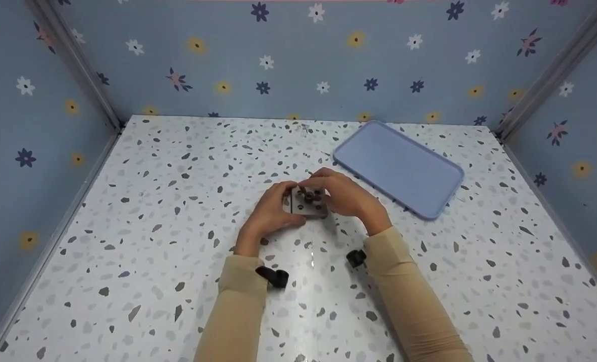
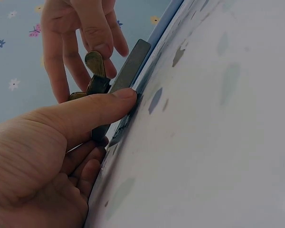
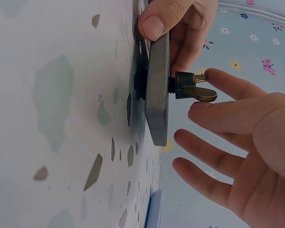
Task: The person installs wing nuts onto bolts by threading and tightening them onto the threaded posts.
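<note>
Our left hand (image 1: 269,210) clamps the metal plate (image 3: 158,90), likely for steadiness, while our right hand (image 1: 347,195) pinches the wing nut (image 3: 184,86).

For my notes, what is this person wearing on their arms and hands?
Plain beige left sleeve and matching right sleeve, with small black wrist cameras at the cuffs; left hand and right hand bare, no gloves or rings visible.

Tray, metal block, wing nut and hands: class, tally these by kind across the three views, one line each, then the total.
Tray: 1
Metal block: 1
Wing nut: 1
Left hand and right hand: 2
Total: 5
</note>
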`<state>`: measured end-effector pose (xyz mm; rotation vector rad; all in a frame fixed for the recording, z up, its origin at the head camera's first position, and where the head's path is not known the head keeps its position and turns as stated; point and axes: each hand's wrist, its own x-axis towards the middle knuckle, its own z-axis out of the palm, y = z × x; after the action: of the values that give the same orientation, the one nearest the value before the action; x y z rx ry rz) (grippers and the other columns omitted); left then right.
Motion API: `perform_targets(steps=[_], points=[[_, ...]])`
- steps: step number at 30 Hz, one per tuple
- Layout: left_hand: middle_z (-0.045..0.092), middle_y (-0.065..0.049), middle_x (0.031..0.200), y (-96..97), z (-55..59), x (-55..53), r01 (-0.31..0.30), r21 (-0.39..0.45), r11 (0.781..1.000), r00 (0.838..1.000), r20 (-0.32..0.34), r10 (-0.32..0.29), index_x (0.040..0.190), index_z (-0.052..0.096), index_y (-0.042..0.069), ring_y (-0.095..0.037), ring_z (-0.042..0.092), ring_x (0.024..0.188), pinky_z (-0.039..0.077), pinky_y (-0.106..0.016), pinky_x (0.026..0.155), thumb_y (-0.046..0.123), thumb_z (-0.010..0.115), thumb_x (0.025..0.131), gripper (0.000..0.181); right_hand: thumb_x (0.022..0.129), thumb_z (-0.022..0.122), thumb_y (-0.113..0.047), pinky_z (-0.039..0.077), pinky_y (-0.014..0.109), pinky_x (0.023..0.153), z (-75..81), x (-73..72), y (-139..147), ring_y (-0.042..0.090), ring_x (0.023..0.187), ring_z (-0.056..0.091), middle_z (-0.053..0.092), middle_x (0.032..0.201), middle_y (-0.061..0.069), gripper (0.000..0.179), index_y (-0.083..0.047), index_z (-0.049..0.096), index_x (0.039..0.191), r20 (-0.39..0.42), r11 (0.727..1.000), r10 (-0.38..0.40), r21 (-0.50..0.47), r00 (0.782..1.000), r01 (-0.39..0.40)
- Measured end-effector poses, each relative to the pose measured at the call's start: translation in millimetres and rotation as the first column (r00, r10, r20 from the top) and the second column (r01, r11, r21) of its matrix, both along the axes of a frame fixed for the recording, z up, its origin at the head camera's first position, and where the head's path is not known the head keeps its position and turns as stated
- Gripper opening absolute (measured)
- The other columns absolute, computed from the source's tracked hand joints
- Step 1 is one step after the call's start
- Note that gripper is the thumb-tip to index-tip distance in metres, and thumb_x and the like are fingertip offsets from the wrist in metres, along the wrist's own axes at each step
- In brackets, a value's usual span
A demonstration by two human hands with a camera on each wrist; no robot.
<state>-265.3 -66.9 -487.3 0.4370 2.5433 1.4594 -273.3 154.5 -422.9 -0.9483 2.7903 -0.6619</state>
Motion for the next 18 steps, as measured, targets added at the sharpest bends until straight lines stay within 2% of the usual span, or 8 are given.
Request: perform_targets(steps=[6, 18], points=[[0.05, -0.007, 0.157, -1.8, 0.4, 1.0, 0.003, 0.001, 1.0, 1.0, -0.001, -0.003, 0.156, 0.048, 0.015, -0.026, 0.047, 0.144, 0.032, -0.042, 0.126, 0.015, 0.092, 0.075, 0.092, 0.099, 0.062, 0.009, 0.049, 0.045, 0.114, -0.4, 0.0, -0.9, 0.03, 0.131, 0.059, 0.063, 0.14, 0.012, 0.052, -0.014, 0.066, 0.146, -0.009, 1.0, 0.011, 0.002, 1.0, -0.011], [0.05, -0.009, 0.157, 0.1, 0.9, 0.1, 0.005, 0.003, 1.0, 1.0, 0.001, -0.005, 0.157, 0.047, 0.013, -0.028, 0.048, 0.142, 0.032, -0.043, 0.126, 0.014, 0.093, 0.074, 0.095, 0.1, 0.064, 0.003, 0.047, 0.046, 0.116, -0.4, 0.5, 0.8, 0.031, 0.131, 0.059, 0.064, 0.14, 0.013, 0.048, -0.012, 0.064, 0.146, -0.021, 1.0, -0.01, 0.009, 1.0, 0.01]])
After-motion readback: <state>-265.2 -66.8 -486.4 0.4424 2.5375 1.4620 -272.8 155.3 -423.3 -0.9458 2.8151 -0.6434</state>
